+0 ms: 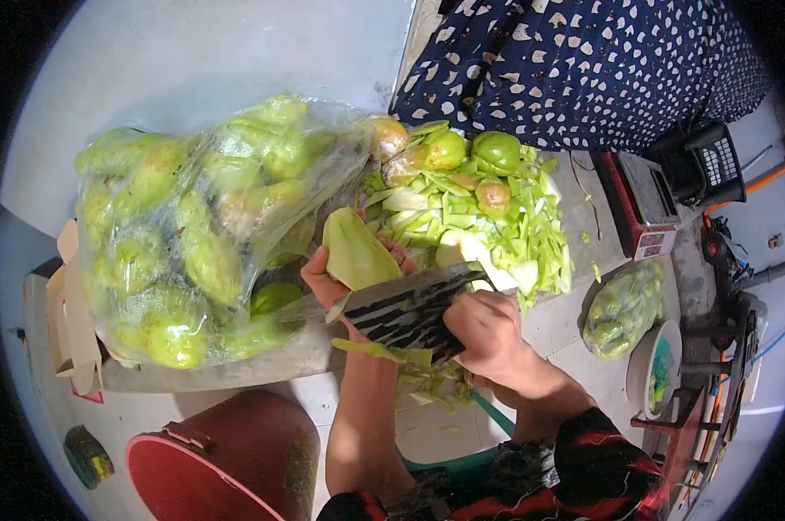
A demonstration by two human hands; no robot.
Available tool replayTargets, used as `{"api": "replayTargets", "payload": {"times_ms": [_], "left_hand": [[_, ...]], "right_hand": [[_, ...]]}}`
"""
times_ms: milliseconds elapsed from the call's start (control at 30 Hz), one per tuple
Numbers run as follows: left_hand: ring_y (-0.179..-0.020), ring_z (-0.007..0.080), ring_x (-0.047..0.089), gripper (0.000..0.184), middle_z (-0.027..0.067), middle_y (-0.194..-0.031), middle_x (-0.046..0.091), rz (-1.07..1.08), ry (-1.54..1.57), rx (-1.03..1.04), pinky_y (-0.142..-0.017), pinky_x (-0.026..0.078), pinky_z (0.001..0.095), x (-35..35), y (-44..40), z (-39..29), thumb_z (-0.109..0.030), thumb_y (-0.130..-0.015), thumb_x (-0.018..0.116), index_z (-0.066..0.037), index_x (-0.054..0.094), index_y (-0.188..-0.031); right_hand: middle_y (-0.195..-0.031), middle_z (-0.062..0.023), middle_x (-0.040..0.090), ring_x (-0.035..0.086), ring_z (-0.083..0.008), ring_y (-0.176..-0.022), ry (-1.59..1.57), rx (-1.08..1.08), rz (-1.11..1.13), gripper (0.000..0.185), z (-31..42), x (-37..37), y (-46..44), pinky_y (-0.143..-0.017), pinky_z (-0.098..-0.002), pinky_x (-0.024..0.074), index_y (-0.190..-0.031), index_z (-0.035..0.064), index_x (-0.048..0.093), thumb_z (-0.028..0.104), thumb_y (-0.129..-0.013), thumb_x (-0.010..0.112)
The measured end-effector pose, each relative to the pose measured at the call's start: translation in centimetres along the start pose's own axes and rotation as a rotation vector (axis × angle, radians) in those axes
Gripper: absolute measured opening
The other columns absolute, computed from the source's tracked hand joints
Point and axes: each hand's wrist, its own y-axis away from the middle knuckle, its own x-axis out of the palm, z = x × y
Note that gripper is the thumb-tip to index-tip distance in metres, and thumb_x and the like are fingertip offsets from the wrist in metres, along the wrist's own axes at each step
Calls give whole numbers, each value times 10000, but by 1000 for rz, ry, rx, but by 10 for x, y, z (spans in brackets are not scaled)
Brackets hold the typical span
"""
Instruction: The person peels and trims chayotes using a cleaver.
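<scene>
My left hand [320, 280] is wrapped around a peeled, pale green fruit [358, 252] that looks like a green papaya. In my right hand [495, 337] is a wide-bladed knife [410, 314], its blade streaked dark, lying just below the fruit. A strip of green peel [379, 351] hangs under the blade by my left wrist. Beyond my hands spreads a heap of green peelings [531, 230], with several whole fruits such as a green one [496, 153] on top. To the left, a clear plastic bag [210, 217] is full of unpeeled green fruits.
A red bucket [236, 451] stands on the floor at lower left, near a cardboard box [67, 313]. On the right are a red scale [640, 204], a black basket [709, 161], a bag of green produce [625, 308] and a white basin [644, 365]. Patterned dark cloth [574, 69] hangs behind the heap.
</scene>
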Motion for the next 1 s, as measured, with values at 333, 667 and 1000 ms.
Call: {"api": "replayTargets", "payload": {"times_ms": [333, 667, 1000], "left_hand": [[-647, 266, 613, 593, 150, -750, 628, -18, 0, -81, -608, 514, 424, 8, 3, 2, -480, -817, 447, -53, 556, -1214], [-818, 242, 626, 590, 102, -992, 646, -234, -133, 126, -732, 518, 361, 25, 4, 20, -437, -826, 420, -13, 572, -1208], [-647, 261, 615, 569, 109, -831, 638, -97, -201, -138, -496, 457, 375, 15, 12, 28, -543, -774, 461, -60, 598, -1043]], "right_hand": [[-709, -113, 544, 572, -345, -612, -2, 40, 23, 386, 2, -9, 0, -544, -434, 457, -838, 51, 517, 156, -551, 753], [-724, -126, 562, 579, -390, -633, 43, 183, 9, 389, -17, -1, -3, -551, -450, 477, -844, 53, 474, 80, -565, 744], [-732, -192, 604, 612, -409, -653, 116, 388, -24, 267, -48, 10, -8, -571, -468, 492, -890, 49, 458, 28, -709, 654]]}}
